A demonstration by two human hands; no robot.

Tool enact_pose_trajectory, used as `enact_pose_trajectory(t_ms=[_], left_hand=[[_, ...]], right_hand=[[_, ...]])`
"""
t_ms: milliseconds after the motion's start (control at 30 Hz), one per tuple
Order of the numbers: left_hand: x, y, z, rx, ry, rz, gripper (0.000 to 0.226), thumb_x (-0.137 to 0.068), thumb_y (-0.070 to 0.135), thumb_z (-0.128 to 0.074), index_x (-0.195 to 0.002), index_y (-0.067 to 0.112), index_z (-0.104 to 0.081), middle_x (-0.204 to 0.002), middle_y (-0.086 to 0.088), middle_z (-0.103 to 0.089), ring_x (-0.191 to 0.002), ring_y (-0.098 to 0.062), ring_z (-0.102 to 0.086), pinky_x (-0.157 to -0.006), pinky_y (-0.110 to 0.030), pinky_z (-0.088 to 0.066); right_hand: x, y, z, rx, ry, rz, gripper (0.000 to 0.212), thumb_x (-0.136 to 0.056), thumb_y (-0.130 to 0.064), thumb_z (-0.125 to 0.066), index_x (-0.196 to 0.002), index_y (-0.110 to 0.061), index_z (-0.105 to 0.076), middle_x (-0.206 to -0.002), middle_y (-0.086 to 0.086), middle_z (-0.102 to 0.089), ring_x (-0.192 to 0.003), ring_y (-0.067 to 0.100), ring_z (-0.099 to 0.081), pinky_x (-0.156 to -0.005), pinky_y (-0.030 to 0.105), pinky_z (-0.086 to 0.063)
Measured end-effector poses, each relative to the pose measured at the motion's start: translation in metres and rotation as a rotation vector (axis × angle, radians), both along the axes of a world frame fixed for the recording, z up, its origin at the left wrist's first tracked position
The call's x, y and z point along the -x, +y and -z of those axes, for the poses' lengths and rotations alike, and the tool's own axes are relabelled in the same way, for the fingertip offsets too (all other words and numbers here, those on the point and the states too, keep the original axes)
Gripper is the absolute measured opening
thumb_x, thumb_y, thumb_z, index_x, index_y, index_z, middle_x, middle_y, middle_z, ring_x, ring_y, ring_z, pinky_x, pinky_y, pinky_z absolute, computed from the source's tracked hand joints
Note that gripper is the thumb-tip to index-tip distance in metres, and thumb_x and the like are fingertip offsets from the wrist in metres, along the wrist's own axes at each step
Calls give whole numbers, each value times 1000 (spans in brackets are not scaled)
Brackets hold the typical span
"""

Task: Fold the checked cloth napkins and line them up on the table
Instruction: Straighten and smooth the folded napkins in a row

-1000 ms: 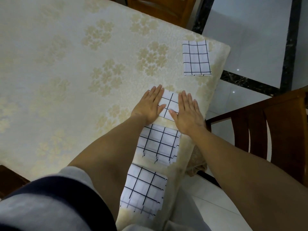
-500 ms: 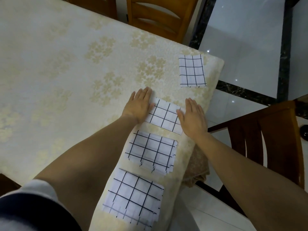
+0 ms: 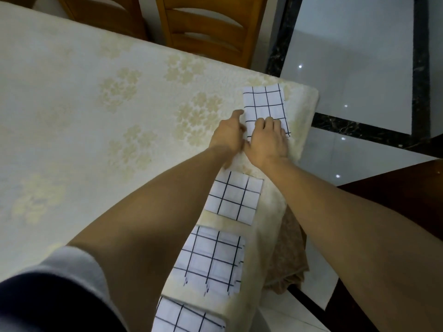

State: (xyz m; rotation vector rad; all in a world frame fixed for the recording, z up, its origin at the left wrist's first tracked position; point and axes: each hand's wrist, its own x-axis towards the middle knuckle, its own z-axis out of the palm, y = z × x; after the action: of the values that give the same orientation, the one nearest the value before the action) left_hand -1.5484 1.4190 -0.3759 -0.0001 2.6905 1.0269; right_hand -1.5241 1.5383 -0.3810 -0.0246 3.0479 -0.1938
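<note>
Left hand (image 3: 229, 134): now beside the near left corner of the far white cloth napkin with black check lines (image 3: 265, 105), fingers curled, contact with the cloth's edge likely but blurred; grip cannot be told.

Right hand (image 3: 267, 141): fingers bent down onto the near end of the same napkin, pressing or pinching it; which of the two cannot be told. The hands sit almost touching one another.

Change: half a second earlier both hands flanked the third napkin in the row (image 3: 236, 198); that napkin lies released and folded, and the hands have moved on to the far one near the desk corner. Judgement: folding appears complete; the far napkin looks due to be drawn into line.

Row along the right edge of the desk with cream floral cover (image 3: 96, 97): second napkin (image 3: 213, 262), nearest napkin (image 3: 189, 318), partly out of view.

Containers: none visible.
</note>
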Motion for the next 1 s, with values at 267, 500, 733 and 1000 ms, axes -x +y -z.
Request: enact_pose_trajectory(t_ms=[267,500,733,1000], left_hand=[[11,-6,11,-224,88,-172,43,-99,1,-47,-140,15,-47,-95,0,-65,-80,-12,-63,-69,-13,-53],[24,-15,14,191,351,249,47,-103,8,-46,-149,19,-47,-151,-9,-43,-127,-29,-52,-100,-31,-42],[29,-30,15,672,671,519,24,-86,10,-70,-107,20,-72,-106,1,-72,-103,-26,-64,-100,-43,-43],[6,-41,9,429,523,647,23,-97,11,-60,-119,7,-62,-112,-11,-61,-94,-31,-60,-76,-35,-42]], right_hand=[[24,-10,10,-42,-1,40,37,-102,-36,-46,-129,-11,-46,-128,14,-51,-117,32,-47,-95,42,-39],[23,0,3,-115,-32,-43,33,-100,-21,-51,-131,-11,-52,-126,12,-55,-117,34,-51,-95,46,-42],[9,24,2,-53,34,-228,20,-99,-18,-51,-118,-15,-59,-118,9,-58,-106,29,-55,-93,42,-41],[-7,2,10,6,-135,-201,66,-102,-9,-41,-160,-7,-11,-169,11,-9,-156,27,-7,-127,39,-3]])
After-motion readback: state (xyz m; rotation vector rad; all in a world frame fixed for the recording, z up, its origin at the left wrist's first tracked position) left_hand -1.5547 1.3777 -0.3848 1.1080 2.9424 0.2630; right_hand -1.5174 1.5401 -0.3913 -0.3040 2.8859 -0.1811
